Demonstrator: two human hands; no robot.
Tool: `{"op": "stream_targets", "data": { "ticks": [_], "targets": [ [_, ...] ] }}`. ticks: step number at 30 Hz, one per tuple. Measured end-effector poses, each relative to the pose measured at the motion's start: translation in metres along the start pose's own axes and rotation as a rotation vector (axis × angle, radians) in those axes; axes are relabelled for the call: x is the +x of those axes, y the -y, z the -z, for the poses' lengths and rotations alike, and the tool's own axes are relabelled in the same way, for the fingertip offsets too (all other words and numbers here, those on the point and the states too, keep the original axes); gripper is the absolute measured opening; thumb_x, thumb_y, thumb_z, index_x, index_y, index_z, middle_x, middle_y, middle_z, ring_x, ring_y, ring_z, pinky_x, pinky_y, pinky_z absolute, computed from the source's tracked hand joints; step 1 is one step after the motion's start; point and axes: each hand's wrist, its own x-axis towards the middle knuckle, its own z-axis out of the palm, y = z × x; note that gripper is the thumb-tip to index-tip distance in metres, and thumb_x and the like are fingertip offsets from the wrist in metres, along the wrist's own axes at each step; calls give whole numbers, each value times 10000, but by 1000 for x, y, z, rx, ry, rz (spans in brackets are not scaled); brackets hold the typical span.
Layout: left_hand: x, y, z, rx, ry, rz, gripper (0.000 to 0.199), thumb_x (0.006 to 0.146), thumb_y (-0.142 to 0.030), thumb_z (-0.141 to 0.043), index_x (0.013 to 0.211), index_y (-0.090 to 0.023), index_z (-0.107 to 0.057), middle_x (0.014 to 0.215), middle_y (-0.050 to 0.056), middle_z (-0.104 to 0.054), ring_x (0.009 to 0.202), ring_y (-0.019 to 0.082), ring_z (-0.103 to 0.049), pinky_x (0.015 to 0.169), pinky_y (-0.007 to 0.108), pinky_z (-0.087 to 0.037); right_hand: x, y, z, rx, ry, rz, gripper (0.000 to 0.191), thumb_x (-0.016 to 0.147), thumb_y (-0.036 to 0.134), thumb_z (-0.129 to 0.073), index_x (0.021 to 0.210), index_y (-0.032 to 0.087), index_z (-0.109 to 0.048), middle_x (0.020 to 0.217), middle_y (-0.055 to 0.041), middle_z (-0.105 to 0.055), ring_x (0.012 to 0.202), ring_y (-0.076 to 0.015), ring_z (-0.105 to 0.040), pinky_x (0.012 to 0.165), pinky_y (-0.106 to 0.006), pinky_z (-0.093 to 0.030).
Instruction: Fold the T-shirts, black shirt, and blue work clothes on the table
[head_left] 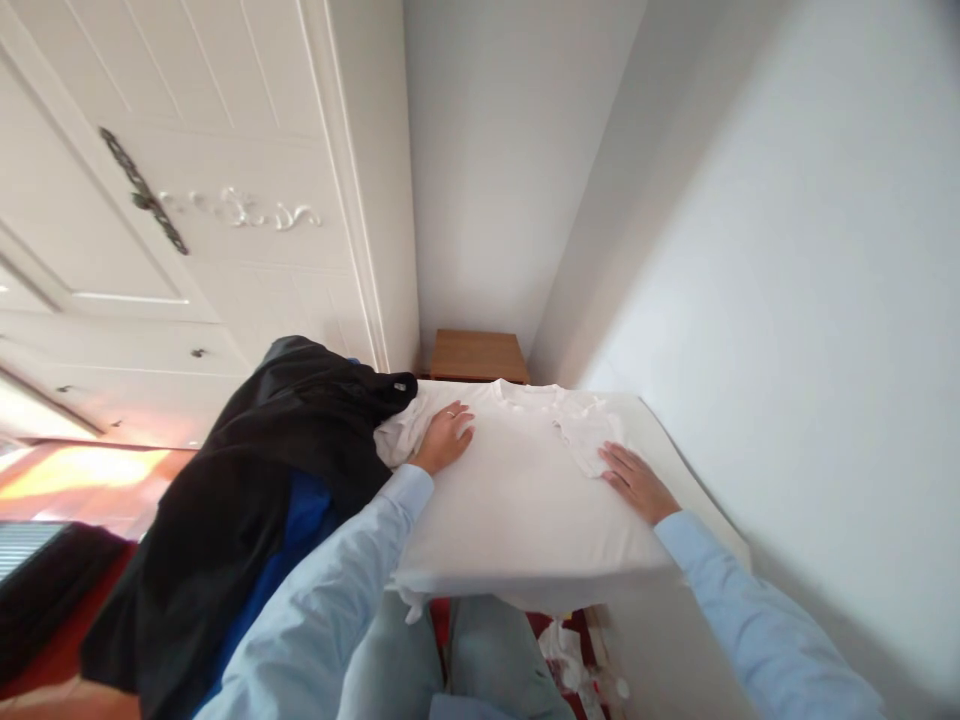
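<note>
A white T-shirt [517, 500] lies spread over a white table, its neckline at the far edge and its hem hanging over the near edge. My left hand [446, 438] rests flat on the shirt's left side, close to the bunched left sleeve, with a ring on one finger. On the right, my right hand [636, 480] lies with fingers stretched out over the edge of the right sleeve, which is folded inward onto the shirt. Neither hand grips the cloth.
Dark garments [292, 430] with some blue cloth [304, 510] are heaped at the left. A white wardrobe [292, 280] stands behind them. A brown wooden cabinet [480, 352] is beyond the table [697, 500]; a grey wall [787, 330] borders the right side.
</note>
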Motion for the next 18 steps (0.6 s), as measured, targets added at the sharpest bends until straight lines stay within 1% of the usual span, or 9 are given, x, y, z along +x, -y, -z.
{"op": "stream_targets", "data": {
  "ticks": [2, 4, 6, 8, 11, 13, 15, 16, 18],
  "targets": [
    [-12, 0, 14, 114, 15, 18, 361, 929, -207, -526, 1264, -181, -657, 1443, 133, -592, 1420, 243, -460, 1187, 415, -374, -3, -13, -1, -13, -9, -5, 576, 1042, 478, -305, 1451, 154, -549, 1532, -160, -511, 1434, -310, -460, 1167, -544, -415],
    [-24, 1, 28, 245, 43, 92, 415, 916, -178, -507, 1315, -166, -617, 1477, 154, -550, 1433, 243, -434, 1188, 401, -355, -4, -23, -1, -18, -12, -2, 578, 1037, 474, -306, 1438, 144, -560, 1527, -166, -516, 1428, -314, -469, 1163, -544, -420],
    [-32, 4, 41, 321, 56, 188, 435, 913, -169, -481, 1332, -131, -589, 1476, 186, -534, 1434, 250, -423, 1177, 390, -348, -4, -29, -1, -14, -12, 14, 554, 1031, 462, -325, 1433, 168, -568, 1522, -151, -525, 1423, -305, -476, 1157, -538, -432],
    [-37, 9, 51, 342, 53, 266, 418, 921, -198, -475, 1315, -109, -580, 1427, 204, -561, 1383, 267, -473, 1136, 391, -382, -4, -32, -1, -10, -15, 30, 534, 1024, 458, -340, 1423, 193, -578, 1513, -137, -539, 1415, -297, -488, 1149, -531, -443],
    [-37, 16, 63, 371, 58, 388, 409, 941, -324, -500, 1274, -103, -586, 1294, 202, -633, 1224, 301, -586, 1018, 411, -462, -3, -33, -2, -15, -23, 37, 550, 1024, 478, -324, 1410, 189, -588, 1499, -139, -554, 1400, -298, -504, 1139, -524, -453],
    [-35, 18, 69, 394, 51, 468, 452, 958, -435, -486, 1227, -92, -605, 1216, 221, -658, 1157, 335, -612, 959, 439, -483, -3, -33, -3, -18, -33, 42, 566, 1026, 489, -308, 1405, 177, -591, 1494, -147, -558, 1397, -299, -507, 1136, -522, -454],
    [-31, 19, 73, 422, 36, 537, 525, 976, -520, -429, 1187, -80, -623, 1190, 258, -656, 1152, 364, -610, 944, 464, -477, -3, -33, -4, -15, -45, 48, 565, 1028, 486, -307, 1402, 174, -594, 1491, -149, -560, 1399, -298, -505, 1137, -521, -452],
    [-29, 20, 76, 437, 28, 566, 551, 983, -536, -403, 1182, -74, -628, 1194, 277, -649, 1162, 374, -605, 947, 472, -471, -3, -33, -5, -13, -50, 50, 559, 1027, 483, -313, 1401, 176, -595, 1490, -148, -561, 1399, -297, -504, 1137, -522, -452],
    [-24, 21, 79, 464, 27, 613, 539, 983, -500, -408, 1195, -57, -630, 1228, 310, -628, 1172, 389, -602, 936, 478, -467, -2, -32, -6, -10, -59, 50, 550, 1026, 477, -326, 1399, 178, -597, 1485, -148, -567, 1396, -298, -507, 1135, -526, -453]
  ]
}}
